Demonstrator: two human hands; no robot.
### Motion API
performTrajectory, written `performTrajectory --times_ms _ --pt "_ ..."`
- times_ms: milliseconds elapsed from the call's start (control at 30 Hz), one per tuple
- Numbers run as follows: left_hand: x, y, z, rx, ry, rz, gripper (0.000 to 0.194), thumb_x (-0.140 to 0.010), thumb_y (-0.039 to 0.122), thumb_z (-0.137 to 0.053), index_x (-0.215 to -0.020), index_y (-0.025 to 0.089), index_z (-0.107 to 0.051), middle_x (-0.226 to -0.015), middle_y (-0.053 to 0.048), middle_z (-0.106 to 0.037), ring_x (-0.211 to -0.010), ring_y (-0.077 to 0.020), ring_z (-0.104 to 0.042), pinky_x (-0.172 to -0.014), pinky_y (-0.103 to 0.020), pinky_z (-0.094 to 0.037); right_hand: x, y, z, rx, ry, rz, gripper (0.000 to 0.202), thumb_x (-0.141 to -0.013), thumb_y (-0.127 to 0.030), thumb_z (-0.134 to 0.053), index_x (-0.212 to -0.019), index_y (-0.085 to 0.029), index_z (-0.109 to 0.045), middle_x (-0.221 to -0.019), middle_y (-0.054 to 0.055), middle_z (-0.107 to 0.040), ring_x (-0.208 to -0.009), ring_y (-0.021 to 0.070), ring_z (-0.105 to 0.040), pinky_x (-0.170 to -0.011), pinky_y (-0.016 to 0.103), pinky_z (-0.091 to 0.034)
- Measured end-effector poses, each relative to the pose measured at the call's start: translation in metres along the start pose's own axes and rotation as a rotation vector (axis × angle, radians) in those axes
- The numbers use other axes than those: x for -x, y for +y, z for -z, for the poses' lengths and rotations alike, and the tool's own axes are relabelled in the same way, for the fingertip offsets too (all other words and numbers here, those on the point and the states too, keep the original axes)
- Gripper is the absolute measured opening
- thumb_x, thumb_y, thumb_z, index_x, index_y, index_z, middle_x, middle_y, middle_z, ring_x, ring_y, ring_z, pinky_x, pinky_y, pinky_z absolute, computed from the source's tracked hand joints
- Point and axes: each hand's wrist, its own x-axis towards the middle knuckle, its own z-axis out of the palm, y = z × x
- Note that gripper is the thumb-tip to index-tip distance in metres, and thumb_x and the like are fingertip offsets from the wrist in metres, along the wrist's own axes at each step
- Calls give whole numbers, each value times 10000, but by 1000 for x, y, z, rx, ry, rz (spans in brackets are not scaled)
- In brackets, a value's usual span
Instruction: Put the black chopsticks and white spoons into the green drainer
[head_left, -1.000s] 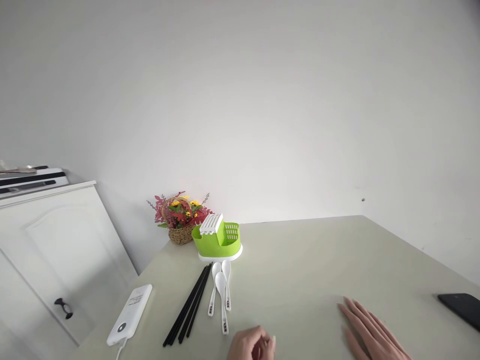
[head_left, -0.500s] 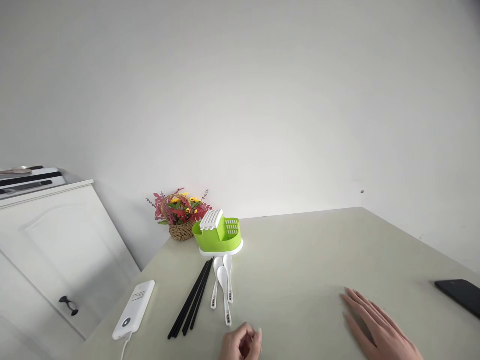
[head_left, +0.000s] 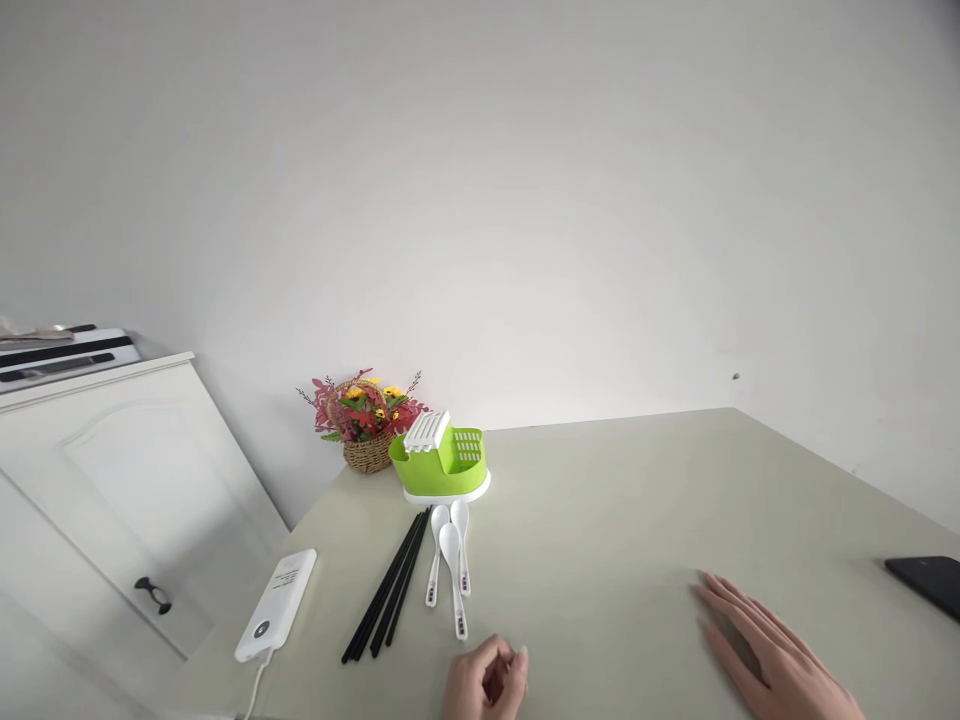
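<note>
Overall, a plain pale wall [head_left: 585, 200] is filling the far side of the room, and a grey-green table [head_left: 600, 520] is extending toward it from the near edge. A white cabinet [head_left: 142, 490] with a dark handle [head_left: 153, 594] is standing left of the table. On the table's far left, a wicker basket [head_left: 367, 456] is holding red and yellow flowers [head_left: 364, 412]. Just right of it, a green holder [head_left: 435, 475] with a slotted white top is sitting on a white base.

The right hand [head_left: 780, 660] is lying palm down at the near right; its four fingers are extending side by side, the thumb spreading apart from them. The left hand [head_left: 486, 680] is occupying the near centre; its fingers are folding inward as a loose fist, the thumb lying by the bent index finger. I cannot tell whether this hand is touching the table.

Black chopsticks [head_left: 397, 590] are lying in a slanted bundle left of centre. A white power bank [head_left: 281, 600] with a white cable [head_left: 256, 685] is resting at the left, and a black phone [head_left: 926, 582] at the right edge. Three white spoons [head_left: 451, 550] are lying between the chopsticks and the left hand, bowls facing the holder, the nearest handle ending near the left hand.
</note>
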Motion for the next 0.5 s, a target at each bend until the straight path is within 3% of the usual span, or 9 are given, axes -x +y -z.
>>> performTrajectory --times_ms 500 --pt "1 13 2 -2 -1 -3 608 -894 763 -427 -608 232 -350 -535 66 -239 -498 -110 -234 -496 -276 -185 -2 -4 6 -7 -31 -38 518 -969 -601 -447 -1439 -415 -560 -1566 -88 -475 -1423 293 -491 -1042 487 -574"
